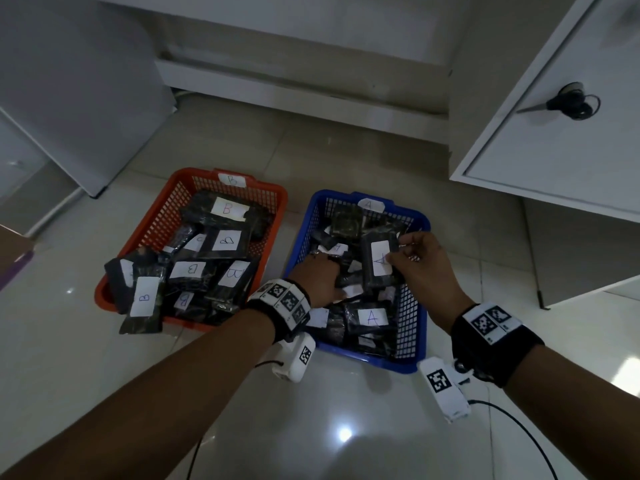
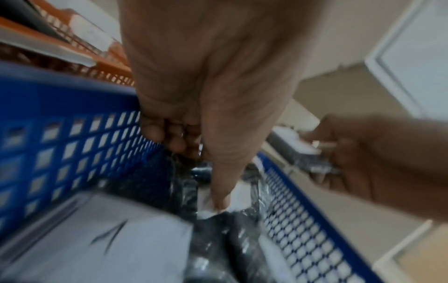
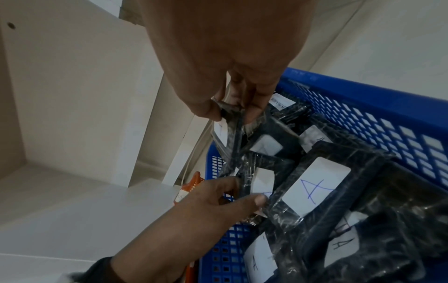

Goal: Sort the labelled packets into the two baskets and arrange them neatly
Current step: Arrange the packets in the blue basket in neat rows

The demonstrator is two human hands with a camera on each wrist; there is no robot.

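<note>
Two baskets sit on the floor. The red basket (image 1: 277, 195) on the left holds black packets labelled B. To its right the blue basket (image 1: 420, 220) (image 2: 60, 99) (image 3: 363, 92) holds black packets labelled A. My right hand (image 1: 394, 252) (image 3: 232, 114) (image 2: 324, 153) pinches the top edge of an A packet (image 1: 379, 261) (image 3: 236, 137), held up over the blue basket. My left hand (image 1: 322, 277) (image 2: 196, 168) (image 3: 244, 191) reaches into the blue basket and grips a black packet between thumb and fingers. I cannot tell whether it is the same packet.
One B packet (image 1: 142, 306) hangs over the red basket's front rim. A white cabinet (image 1: 554, 150) with scissors (image 1: 568, 102) on top stands at the right. A white unit (image 1: 69, 98) stands at the left. A cable (image 1: 519, 431) trails on the glossy tiled floor.
</note>
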